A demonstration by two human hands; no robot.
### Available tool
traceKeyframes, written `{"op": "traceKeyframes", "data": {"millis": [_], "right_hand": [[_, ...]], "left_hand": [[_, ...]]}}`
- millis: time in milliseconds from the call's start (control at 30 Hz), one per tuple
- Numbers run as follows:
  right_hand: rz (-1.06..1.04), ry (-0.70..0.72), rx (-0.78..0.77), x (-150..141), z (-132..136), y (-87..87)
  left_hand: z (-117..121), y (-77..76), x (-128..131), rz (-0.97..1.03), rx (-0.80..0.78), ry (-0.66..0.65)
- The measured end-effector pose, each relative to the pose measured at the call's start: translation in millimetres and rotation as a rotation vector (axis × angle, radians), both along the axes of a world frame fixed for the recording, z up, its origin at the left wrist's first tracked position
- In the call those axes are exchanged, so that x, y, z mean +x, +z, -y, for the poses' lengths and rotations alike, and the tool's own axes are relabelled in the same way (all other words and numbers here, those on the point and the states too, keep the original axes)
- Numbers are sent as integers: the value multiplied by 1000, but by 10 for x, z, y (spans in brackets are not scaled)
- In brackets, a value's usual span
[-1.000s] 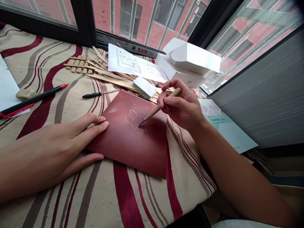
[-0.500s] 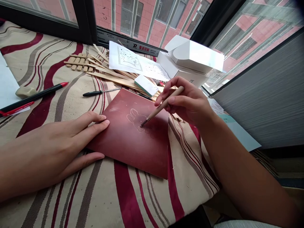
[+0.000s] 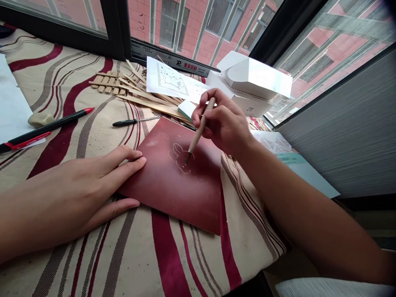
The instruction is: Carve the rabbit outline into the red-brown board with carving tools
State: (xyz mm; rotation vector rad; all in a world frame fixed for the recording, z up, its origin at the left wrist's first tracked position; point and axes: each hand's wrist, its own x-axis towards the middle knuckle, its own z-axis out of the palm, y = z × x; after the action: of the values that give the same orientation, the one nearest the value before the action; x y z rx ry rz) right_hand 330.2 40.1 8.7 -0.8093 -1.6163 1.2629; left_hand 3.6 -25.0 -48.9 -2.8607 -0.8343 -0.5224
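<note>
A dark red board (image 3: 173,185) lies on the striped cloth, with a pale rabbit outline (image 3: 181,156) scratched into it. My right hand (image 3: 221,121) pinches a wooden-handled carving tool (image 3: 198,132), held steeply, its tip touching the rabbit outline. My left hand (image 3: 86,185) lies flat with fingers stretched out, its fingertips pressing the board's left edge.
Behind the board lie a black pen (image 3: 133,121), a white-green eraser block (image 3: 187,109), bamboo strips (image 3: 133,93), a printed drawing sheet (image 3: 173,80) and a white box (image 3: 250,84). A red-black marker (image 3: 49,126) and a putty lump (image 3: 40,119) sit at the left. Window frame runs along the back.
My right hand has shifted left and up, tilting the tool from a low slant to nearly upright; its tip stays on the rabbit. My left hand stays put.
</note>
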Motion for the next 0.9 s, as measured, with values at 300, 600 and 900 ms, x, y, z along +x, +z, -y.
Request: {"op": "traceKeyframes", "data": {"millis": [300, 600, 900], "right_hand": [[-43, -333, 394, -219, -215, -433], [70, -405, 361, -326, -294, -463], [168, -434, 351, -371, -321, -441]], "left_hand": [[114, 92, 62, -47, -16, 73], [108, 116, 66, -49, -8, 51], [35, -4, 14, 46, 33, 3]]}}
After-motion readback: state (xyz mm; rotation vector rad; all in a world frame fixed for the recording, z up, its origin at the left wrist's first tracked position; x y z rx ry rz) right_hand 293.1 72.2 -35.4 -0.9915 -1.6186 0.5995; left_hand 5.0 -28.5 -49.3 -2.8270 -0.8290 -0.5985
